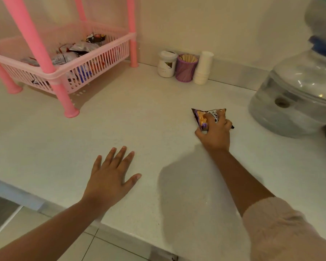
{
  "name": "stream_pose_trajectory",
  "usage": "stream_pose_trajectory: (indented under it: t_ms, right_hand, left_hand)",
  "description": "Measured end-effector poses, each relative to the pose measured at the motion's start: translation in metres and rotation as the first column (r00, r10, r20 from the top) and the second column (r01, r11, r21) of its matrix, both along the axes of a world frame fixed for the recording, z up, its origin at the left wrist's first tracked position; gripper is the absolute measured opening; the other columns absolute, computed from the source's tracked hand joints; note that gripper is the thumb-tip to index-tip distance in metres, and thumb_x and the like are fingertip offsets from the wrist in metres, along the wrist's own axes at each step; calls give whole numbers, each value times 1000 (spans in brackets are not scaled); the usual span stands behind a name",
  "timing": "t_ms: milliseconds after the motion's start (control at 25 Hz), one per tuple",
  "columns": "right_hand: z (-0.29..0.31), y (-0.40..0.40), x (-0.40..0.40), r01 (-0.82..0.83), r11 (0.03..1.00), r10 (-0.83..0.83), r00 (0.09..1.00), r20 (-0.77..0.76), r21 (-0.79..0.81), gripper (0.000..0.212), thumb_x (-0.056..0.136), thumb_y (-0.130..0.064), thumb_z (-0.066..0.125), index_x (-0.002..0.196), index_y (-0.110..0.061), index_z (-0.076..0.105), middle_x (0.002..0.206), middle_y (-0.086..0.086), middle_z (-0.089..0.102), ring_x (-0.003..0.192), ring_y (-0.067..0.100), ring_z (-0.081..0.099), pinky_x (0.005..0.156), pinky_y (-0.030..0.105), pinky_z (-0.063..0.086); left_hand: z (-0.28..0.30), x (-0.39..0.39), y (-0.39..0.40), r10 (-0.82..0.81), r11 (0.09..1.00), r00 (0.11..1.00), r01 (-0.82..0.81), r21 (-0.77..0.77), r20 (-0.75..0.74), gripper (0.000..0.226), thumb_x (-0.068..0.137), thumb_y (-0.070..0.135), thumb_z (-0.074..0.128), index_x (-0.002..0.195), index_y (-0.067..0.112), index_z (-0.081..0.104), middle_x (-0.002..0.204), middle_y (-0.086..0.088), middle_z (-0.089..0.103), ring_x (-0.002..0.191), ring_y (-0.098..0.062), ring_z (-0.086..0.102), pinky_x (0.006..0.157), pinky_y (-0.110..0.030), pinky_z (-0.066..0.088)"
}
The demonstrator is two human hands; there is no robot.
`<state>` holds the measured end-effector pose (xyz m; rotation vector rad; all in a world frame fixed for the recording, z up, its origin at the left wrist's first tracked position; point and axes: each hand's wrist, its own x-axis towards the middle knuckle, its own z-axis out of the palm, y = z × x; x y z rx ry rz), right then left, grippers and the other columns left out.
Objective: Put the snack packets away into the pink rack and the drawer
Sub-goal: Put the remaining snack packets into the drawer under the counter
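My right hand (215, 133) has its grip closed over a peanut packet (205, 117) lying on the tabletop (120, 129). My left hand (111, 176), near-left of that grip, is spread flat and empty; the pink rack (64, 59) stands far left beyond it.

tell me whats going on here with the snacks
A person is clearing snack packets off a white counter. Their right hand has closed its grip on a peanut packet that lies on the counter near a big water bottle. The left hand is open and flat over the counter, holding nothing. The pink rack at the back left already has several packets in its basket. No drawer is in view.
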<state>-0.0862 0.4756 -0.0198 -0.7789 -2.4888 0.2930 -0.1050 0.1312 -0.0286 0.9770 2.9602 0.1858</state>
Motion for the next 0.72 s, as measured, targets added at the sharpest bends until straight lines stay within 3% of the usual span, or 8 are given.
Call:
stream_pose_trajectory:
  t_ms: [240,440,560,640,720]
  right_hand:
    - [4,-52,66,-101,995,100,994,-40,-18,50,67,-30,66,116,-24,59,139,9,41,114,33,39,81,40,49]
    - [4,-95,129,-259,961,255,965,-53,-95,52,68,-39,65,119,-32,56,137,1,42,117,26,40,82,32,48]
    - [10,-115,165,-232,954,215,971,-104,-192,52,71,-36,71,120,-30,57,137,3,41,122,25,39,91,30,43]
    - [15,-126,188,-214,933,153,964,-219,-290,49,72,-31,73,118,-26,58,135,3,41,124,24,40,99,31,40]
    - [20,-133,213,-224,887,77,935,-347,-404,46,71,-27,72,115,-21,59,132,3,41,125,21,42,102,36,42]
  left_hand:
    - [5,1,2,13,1000,1000,-13,10,26,84,72,76,-6,146,37,4,157,9,2,144,-14,-5,117,-45,3]
    - [10,3,3,-8,1000,1000,8,3,18,80,79,73,4,147,31,12,157,4,9,145,-19,1,116,-49,6]
    - [12,12,1,60,998,997,-60,13,-54,72,86,63,11,146,26,17,157,-1,15,145,-24,1,113,-54,2]
    - [13,33,15,134,991,991,-134,1,1,71,87,60,6,147,23,13,157,-5,11,144,-28,0,113,-58,3]
    - [9,72,42,63,998,997,-61,-33,40,67,90,58,7,148,23,8,157,-6,7,144,-30,1,112,-59,7]
